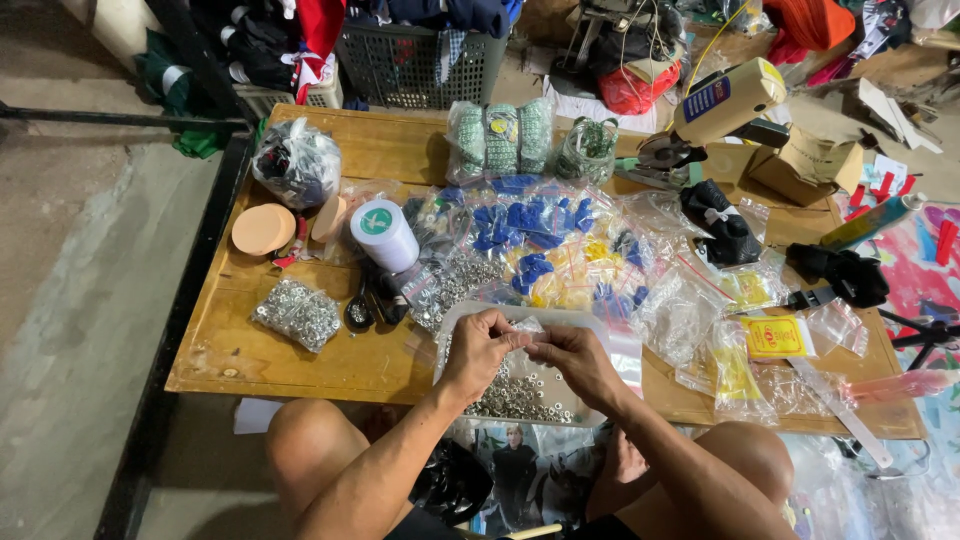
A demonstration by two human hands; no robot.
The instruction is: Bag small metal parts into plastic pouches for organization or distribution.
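Over a clear tray (600, 325) of silver eyelets (515, 398), both hands, left hand (478, 352), right hand (577, 362), pinching a small plastic bag (527, 327)

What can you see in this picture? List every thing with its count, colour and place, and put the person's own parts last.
wooden table: one, brown, centre
white tray: one, near edge, holding small silver metal parts
bag of silver parts: one, clear, front left
tape roll: one, white, left of centre
round lids: two, peach, left
blue pieces in bags: many, centre
green bundles: several, far edge
basket: one, grey, behind table
yellow packet: one, right
left hand: over tray, pinching small clear bag
right hand: same bag
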